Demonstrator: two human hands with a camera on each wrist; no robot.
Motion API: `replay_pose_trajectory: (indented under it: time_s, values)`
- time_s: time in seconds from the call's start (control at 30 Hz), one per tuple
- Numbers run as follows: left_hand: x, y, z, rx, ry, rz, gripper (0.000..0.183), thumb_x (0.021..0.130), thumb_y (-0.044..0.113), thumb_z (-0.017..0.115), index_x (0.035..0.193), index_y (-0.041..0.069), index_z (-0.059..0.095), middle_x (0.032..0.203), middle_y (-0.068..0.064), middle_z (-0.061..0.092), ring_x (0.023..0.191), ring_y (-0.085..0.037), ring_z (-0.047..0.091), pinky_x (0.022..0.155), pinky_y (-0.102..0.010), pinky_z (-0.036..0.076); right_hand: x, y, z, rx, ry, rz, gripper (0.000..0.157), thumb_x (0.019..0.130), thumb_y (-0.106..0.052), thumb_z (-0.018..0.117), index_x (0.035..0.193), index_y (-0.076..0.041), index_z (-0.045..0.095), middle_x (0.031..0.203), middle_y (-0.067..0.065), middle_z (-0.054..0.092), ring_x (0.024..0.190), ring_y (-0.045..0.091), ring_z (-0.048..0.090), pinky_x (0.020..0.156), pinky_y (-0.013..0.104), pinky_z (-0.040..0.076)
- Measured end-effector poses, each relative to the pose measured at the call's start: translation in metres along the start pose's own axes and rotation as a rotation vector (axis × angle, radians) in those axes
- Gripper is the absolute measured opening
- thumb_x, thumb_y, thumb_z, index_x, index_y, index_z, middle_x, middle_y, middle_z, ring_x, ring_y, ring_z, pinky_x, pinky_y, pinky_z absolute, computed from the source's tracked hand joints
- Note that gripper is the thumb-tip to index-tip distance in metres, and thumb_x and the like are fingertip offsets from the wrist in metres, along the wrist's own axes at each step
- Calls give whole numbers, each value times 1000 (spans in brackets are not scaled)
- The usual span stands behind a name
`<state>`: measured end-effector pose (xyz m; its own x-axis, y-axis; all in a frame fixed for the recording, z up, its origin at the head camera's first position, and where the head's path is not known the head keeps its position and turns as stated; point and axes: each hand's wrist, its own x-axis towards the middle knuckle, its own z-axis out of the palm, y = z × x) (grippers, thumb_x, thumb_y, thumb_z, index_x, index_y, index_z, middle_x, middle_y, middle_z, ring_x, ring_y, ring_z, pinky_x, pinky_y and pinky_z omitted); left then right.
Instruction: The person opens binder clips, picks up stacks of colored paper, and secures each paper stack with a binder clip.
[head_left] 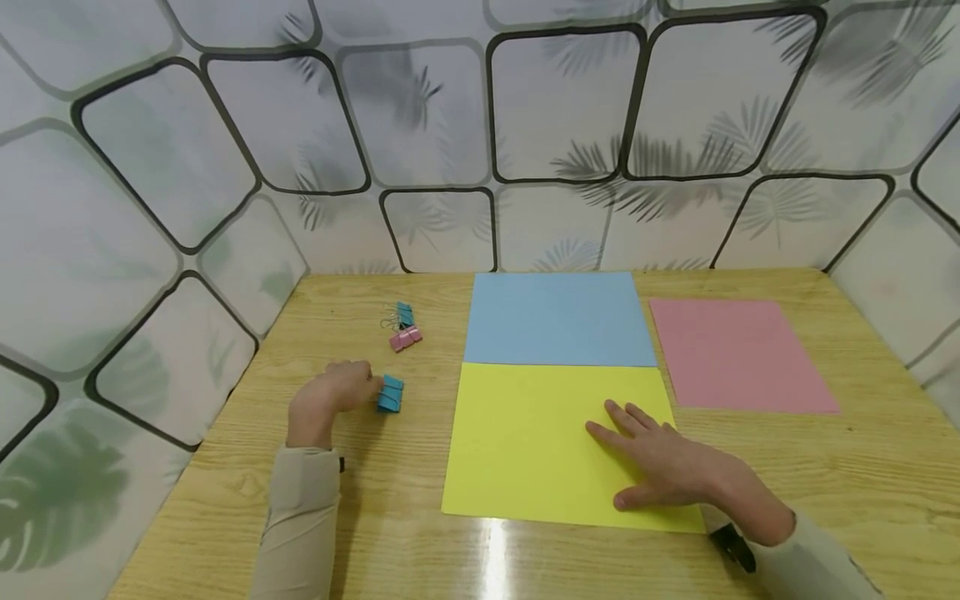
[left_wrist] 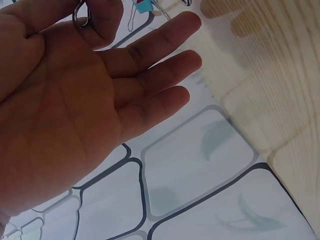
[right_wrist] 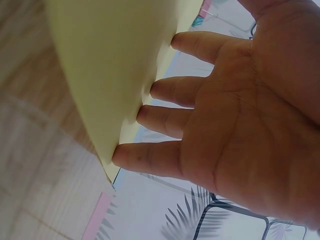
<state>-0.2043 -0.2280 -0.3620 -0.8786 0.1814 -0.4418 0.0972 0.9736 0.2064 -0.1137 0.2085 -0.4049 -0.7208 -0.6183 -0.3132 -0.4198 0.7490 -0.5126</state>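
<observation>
My left hand pinches the wire handle of a blue binder clip between thumb and index finger, left of the papers. In the left wrist view the silver wire loop shows between those fingers, while the other fingers of the left hand stretch out loosely. Spread fingers of my right hand rest on a yellow sheet of paper, near its right side. The right wrist view shows the right hand with fingertips pressing the yellow sheet.
Above the yellow sheet lies a blue sheet, its lower edge meeting the yellow one. A pink square sheet lies to the right. A second blue binder clip and a pink binder clip sit farther back on the wooden table.
</observation>
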Motion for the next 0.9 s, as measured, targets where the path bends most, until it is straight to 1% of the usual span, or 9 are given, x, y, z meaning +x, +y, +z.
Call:
replay_pose_trajectory:
  time_s: [0.1,0.17,0.33,0.57,0.67,0.73,0.8,0.87,0.9]
  values:
    - [-1,0,0,-33,-4,6,46,104,20,38,133,-14,49,126,-27,57,100,-33,53,87,-48,44,0,0,0,-3,-1,-2,92,87,-46,74,157,-11,27,162,28,6,146,54,6,98,81,20]
    - [-2,0,0,-57,-8,4,48,104,19,36,136,-15,46,127,-26,55,99,-32,51,86,-47,42,0,0,-1,-4,-1,-5,91,87,-46,73,157,-11,27,162,28,6,145,54,6,98,81,20]
    - [-5,-2,-1,-110,-10,13,50,105,18,32,140,-17,38,139,-34,47,113,-36,51,96,-52,42,-1,-1,-1,0,-1,-7,91,87,-45,73,157,-10,27,161,29,6,145,54,6,98,82,20]
    - [-6,-4,-3,-137,14,21,46,107,18,32,134,-18,41,130,-32,51,104,-35,51,90,-50,43,-1,-3,-1,9,-1,4,91,87,-45,74,157,-10,28,162,28,6,146,54,6,99,81,19]
    - [-7,-4,-3,-138,22,22,46,107,20,32,133,-17,43,132,-33,51,109,-37,53,93,-52,44,-2,-3,-2,9,0,3,91,87,-45,74,157,-10,28,162,28,6,146,54,6,99,81,19]
    - [-7,-4,-3,-150,25,28,44,107,21,32,128,-15,46,126,-31,53,105,-36,53,89,-51,44,-2,-3,-1,15,1,-1,90,87,-45,74,157,-10,28,162,29,6,146,54,5,99,81,19]
    - [-7,-4,-3,-169,25,25,38,107,22,32,114,-10,51,106,-25,55,91,-31,52,80,-46,42,-2,-3,-1,21,2,-6,90,87,-45,74,157,-9,29,161,29,6,145,54,5,99,81,19]
    - [-7,-3,-2,-185,33,32,31,106,22,34,95,-2,50,85,-14,47,74,-24,42,70,-40,36,-2,-2,-1,28,2,-10,90,87,-45,73,157,-9,29,161,30,6,145,55,5,100,81,19]
    - [-7,-3,-2,-195,33,31,29,106,22,35,87,3,46,79,-9,40,69,-21,37,67,-38,33,-3,-2,-1,33,2,-12,90,87,-45,73,156,-9,29,161,30,6,145,55,5,100,80,19]
